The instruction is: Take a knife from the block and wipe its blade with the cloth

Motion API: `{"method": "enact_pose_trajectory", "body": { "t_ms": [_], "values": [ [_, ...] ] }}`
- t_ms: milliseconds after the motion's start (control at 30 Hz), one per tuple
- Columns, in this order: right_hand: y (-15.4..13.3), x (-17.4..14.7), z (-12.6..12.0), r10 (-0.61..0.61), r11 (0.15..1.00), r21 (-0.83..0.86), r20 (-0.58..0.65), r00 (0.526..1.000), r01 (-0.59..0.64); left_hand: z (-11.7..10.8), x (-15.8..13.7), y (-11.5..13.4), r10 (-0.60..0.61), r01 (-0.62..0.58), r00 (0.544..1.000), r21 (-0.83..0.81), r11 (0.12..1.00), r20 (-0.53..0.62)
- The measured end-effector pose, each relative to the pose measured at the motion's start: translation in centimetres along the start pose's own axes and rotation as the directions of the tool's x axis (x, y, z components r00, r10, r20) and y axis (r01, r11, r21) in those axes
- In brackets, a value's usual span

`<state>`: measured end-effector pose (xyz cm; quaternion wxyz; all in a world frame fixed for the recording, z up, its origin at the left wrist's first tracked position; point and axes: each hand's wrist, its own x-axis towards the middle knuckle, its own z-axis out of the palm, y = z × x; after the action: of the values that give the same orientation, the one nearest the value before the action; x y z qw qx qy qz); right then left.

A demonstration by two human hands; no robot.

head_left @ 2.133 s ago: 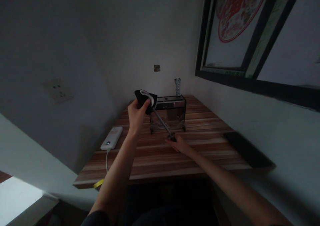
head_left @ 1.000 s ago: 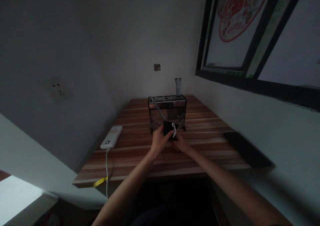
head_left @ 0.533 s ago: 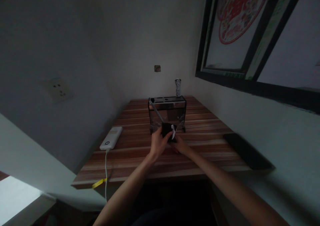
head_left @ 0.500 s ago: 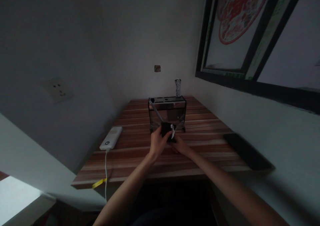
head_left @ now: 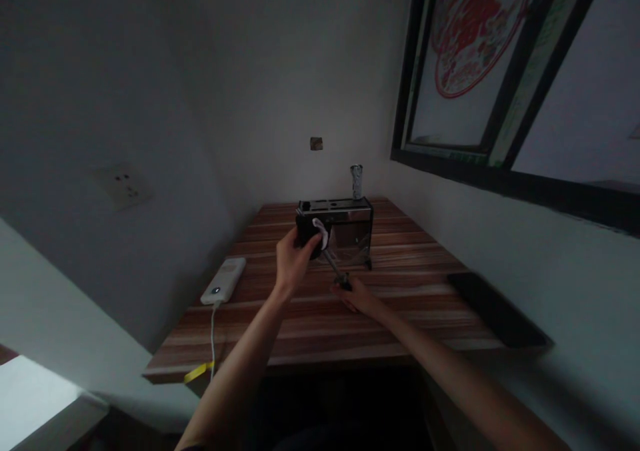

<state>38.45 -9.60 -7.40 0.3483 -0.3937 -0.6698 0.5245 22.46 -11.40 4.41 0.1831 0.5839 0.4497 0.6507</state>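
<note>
- The rod [head_left: 331,263] slants over the desk [head_left: 300,344], in front of the stand [head_left: 353,238]; its far part is hidden by the cloth [head_left: 306,228], so where it ends cannot be told.
- The left hand [head_left: 293,259] pinches the black cloth around the rod, thumb over the white fold; its other fingers are mostly out of sight behind.
- The right hand [head_left: 356,295] is curled round the rod's dark handle [head_left: 345,283], most of which it covers.
- The light is dim, and the person's lap below the desk edge is lost in black.
- Both forearms run off the bottom of the view; the left one passes in front of part of the desk edge.
- Cloth and left hand block the stand's left front; its panel looks see-through, but what is inside is unclear.
- A silvery cylinder [head_left: 357,182] rises at the stand's back right; whether on it or behind it is hard to say.
- At left lies a white device [head_left: 224,281], its cord [head_left: 213,338] running over the edge past a yellow tag [head_left: 199,372].
- A black slab [head_left: 497,310] lies along the right side.
- The red picture [head_left: 470,44] is cut off above.
</note>
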Motion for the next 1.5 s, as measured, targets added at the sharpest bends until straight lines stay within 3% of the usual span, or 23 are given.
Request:
{"method": "enact_pose_trajectory", "body": {
  "t_ms": [200, 333, 500, 700, 867, 933, 1067, 1233, 1500],
  "values": [
    [0.4, 0.0, 0.1, 0.003, 1.0, -0.031, -0.012, 1.0, -0.004, -1.4, 2.2, 2.4, 0.037, -0.047, 0.996, -0.117, 0.992, -0.083],
    [0.5, 0.2, 0.0, -0.062, 0.998, -0.012, -0.123, 0.99, 0.061, -1.9, 3.0, 3.4, 0.032, -0.052, 0.992, -0.168, 0.984, -0.119],
    [0.3, 0.3, -0.6, -0.225, 0.974, -0.054, -0.261, 0.939, 0.218, -1.6, 3.3, 3.6, 0.042, -0.074, 0.986, -0.198, 0.977, -0.162],
    [0.2, 0.0, -1.1, -0.309, 0.944, -0.224, -0.344, 0.887, 0.242, -1.8, 3.5, 3.4, 0.068, -0.106, 0.977, -0.188, 0.976, -0.201],
    [0.3, -0.3, -1.4, -0.397, 0.894, -0.361, -0.356, 0.846, 0.267, -3.5, 4.9, 3.5, 0.074, -0.212, 0.916, -0.32, 0.923, -0.395],
    [0.4, -0.3, -1.5, -0.412, 0.886, -0.37, -0.353, 0.84, 0.279, -4.3, 5.6, 3.1, 0.058, -0.243, 0.91, -0.414, 0.877, -0.411],
    [0.6, -0.1, -1.9, -0.413, 0.894, -0.36, -0.433, 0.801, 0.267, -4.4, 5.8, 1.1, -0.078, -0.083, 0.954, -0.505, 0.859, -0.29],
    [0.7, 0.0, -2.3, -0.424, 0.899, -0.329, -0.481, 0.767, 0.29, -1.8, 4.3, -2.3, -0.238, 0.15, 0.968, -0.588, 0.795, -0.075],
    [0.2, -0.5, -2.4, -0.404, 0.902, -0.325, -0.401, 0.822, 0.285, 2.0, 0.9, -7.3, -0.405, 0.432, 0.895, -0.586, 0.685, 0.186]
  ]
}}
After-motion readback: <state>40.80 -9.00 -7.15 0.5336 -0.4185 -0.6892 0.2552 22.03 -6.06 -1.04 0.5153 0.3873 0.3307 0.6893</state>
